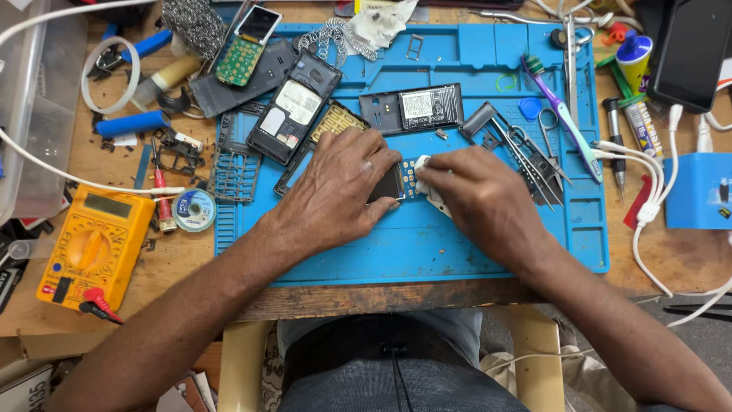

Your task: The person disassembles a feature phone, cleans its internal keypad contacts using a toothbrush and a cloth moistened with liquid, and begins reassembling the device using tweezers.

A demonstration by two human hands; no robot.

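Phone circuit board [400,180] — a small keypad board with a dark screen at its left end — lies flat on the blue repair mat [427,244] near the middle of the worktop [671,259], pinned between both hands. It looks thin, stiff and light, and probably fragile: the bare contacts and the screen would mark or crack under pressure, so the safest hold is by the long edges, not the faces. The left hand [335,191] lies over the board's screen end, its fingers curled down and pressing it to the mat. The right hand [476,194] is clenched on a small white wad [422,163] — cloth or tissue, I cannot tell which — held against the keypad end. Only a narrow strip of board shows between the two hands. An opened phone body [293,107] sits just beyond the left hand, tweezers [534,156] and scissors beyond the right.
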